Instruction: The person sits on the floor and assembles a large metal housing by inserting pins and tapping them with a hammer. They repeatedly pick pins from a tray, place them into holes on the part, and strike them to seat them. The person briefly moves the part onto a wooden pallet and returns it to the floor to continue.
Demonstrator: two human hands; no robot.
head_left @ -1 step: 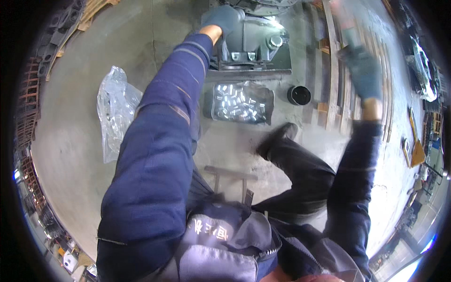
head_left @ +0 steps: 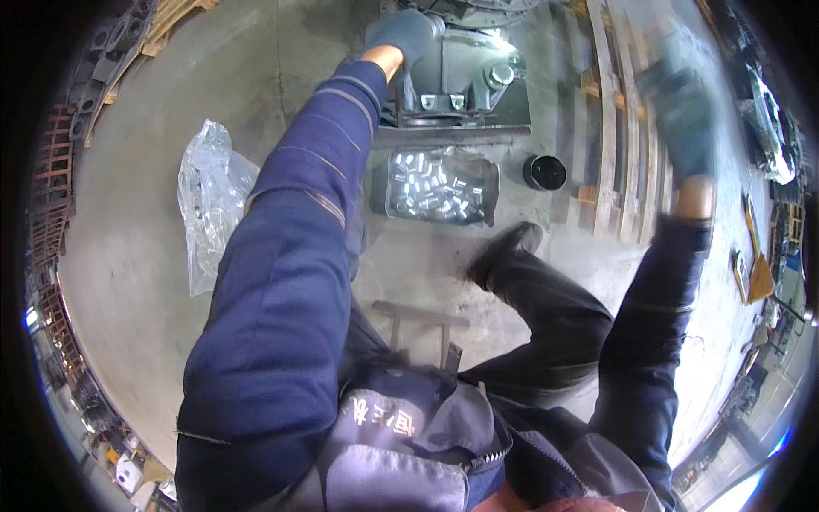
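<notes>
My left hand [head_left: 404, 36], in a grey-blue glove, is closed at the upper left of a dark metal housing [head_left: 461, 72]. A small round metal end [head_left: 437, 25] shows beside its fingers; the rest of that piece is hidden. Raised far to the right is my right hand [head_left: 687, 119], gloved and smeared by motion. A blurred shape [head_left: 670, 38] extends beyond its fingers, and its kind cannot be made out. Nearer me than the housing, an open bag-lined box [head_left: 490, 192] holds many shiny short metal cylinders [head_left: 426, 188].
A black round can [head_left: 544, 172] stands right of the box. Wooden pallet slats [head_left: 606, 128] lie beneath the right arm's side. Clear plastic bagging [head_left: 209, 209] rests on the floor at left. My foot [head_left: 520, 239] and a metal stool-like frame [head_left: 418, 313] are close by.
My right hand has swung a little to the right and toward me, with the blurred shape beyond it. My left hand stays in place at the housing.
</notes>
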